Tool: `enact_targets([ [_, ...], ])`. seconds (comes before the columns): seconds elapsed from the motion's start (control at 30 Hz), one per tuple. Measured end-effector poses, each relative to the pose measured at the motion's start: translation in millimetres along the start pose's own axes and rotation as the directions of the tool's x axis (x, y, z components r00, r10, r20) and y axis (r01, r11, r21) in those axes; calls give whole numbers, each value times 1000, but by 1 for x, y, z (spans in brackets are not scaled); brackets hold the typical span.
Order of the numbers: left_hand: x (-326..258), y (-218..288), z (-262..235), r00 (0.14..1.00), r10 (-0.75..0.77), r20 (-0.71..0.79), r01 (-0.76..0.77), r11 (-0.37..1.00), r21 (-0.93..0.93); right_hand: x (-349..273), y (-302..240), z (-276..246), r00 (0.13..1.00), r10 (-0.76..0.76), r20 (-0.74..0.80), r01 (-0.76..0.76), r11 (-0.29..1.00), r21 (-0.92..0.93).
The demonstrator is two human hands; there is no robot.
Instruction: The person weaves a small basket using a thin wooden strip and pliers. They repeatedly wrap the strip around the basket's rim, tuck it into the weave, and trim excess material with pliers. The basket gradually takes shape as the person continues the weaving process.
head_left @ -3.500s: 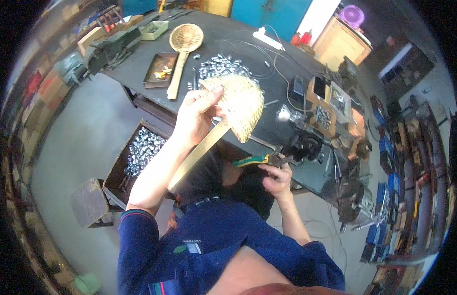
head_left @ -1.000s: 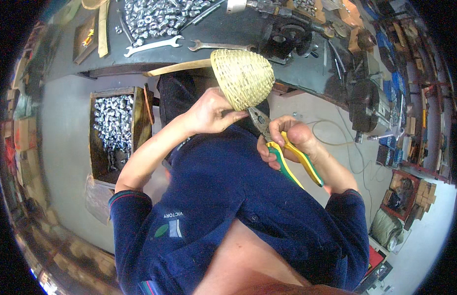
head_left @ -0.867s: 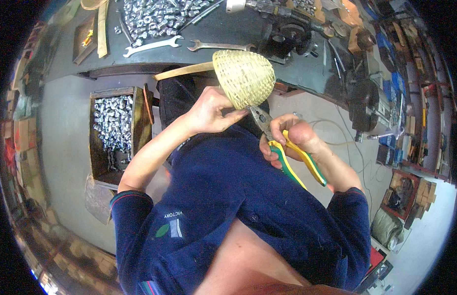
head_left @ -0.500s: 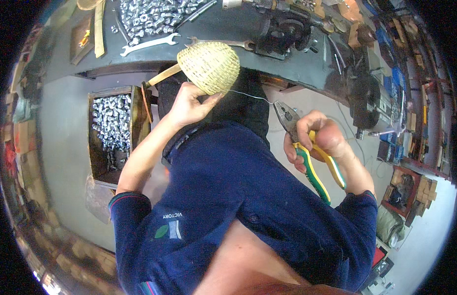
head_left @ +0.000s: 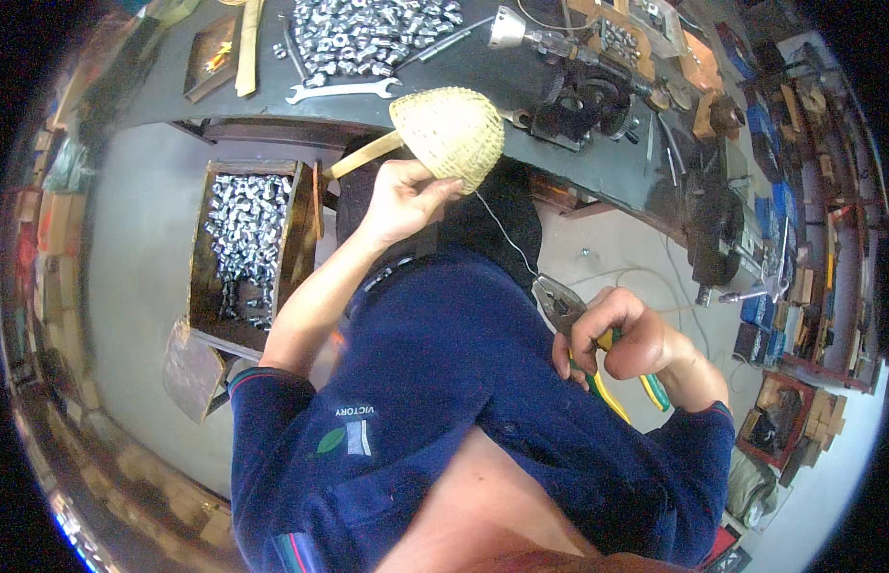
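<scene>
Toward twelve o'clock, above our dark blue cloth shirt [head_left: 435,334], we hold up a pale yellow, dome-shaped basket of woven strips [head_left: 452,134], its rounded side facing about two o'clock and its rim turned to the lower left. Its weave makes a fine, bumpy grid, bright where light falls on it. A flat, smooth, straw-coloured handle [head_left: 365,155] juts from the rim side toward eight o'clock. Our bare left hand [head_left: 406,201] pinches the basket near its rim, thumb along the lower edge, with the other fingers partly hidden. From that edge a thin, silvery wire [head_left: 506,232] curves toward five o'clock and meets the tip of a pair of grey steel pliers with green and yellow grips [head_left: 561,304]. Toward four o'clock, our bare right hand [head_left: 621,334] has its fingers curled around the pliers; we cannot tell how tightly the jaws press the wire. At eleven o'clock, a glossy steel open-ended wrench [head_left: 344,91] lies on the dark, flat bench [head_left: 272,115], just below a heap of small, shiny metal pieces [head_left: 373,38]. Toward nine o'clock, a worn, rectangular wooden box [head_left: 299,215] holds similar silvery pieces [head_left: 242,229].
</scene>
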State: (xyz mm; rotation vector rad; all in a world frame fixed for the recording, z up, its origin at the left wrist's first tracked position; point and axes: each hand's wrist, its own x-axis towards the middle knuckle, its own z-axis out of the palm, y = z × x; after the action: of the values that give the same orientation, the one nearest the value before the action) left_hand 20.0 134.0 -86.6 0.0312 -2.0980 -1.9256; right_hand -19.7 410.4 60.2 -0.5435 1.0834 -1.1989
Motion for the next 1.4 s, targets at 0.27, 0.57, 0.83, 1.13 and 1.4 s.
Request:
enact_targets([
  [0.27,6,12,-1,989,-129,-76,98,941,-323,24,-13,12,991,35,132,6,954,-299],
  [0.57,14,47,-22,964,-75,-255,-40,907,-419,85,-49,37,934,-20,356,240,774,-586],
  [0.83,42,78,-60,916,86,-392,-324,735,-595,126,-73,64,940,-11,340,277,602,-749],
  [1.13,50,104,-81,900,96,-425,-382,643,-664,172,-71,89,889,-271,369,458,504,-732],
  [1.4,39,94,-81,813,308,-495,-573,580,-579,190,-67,89,920,-141,366,379,564,-734],
])
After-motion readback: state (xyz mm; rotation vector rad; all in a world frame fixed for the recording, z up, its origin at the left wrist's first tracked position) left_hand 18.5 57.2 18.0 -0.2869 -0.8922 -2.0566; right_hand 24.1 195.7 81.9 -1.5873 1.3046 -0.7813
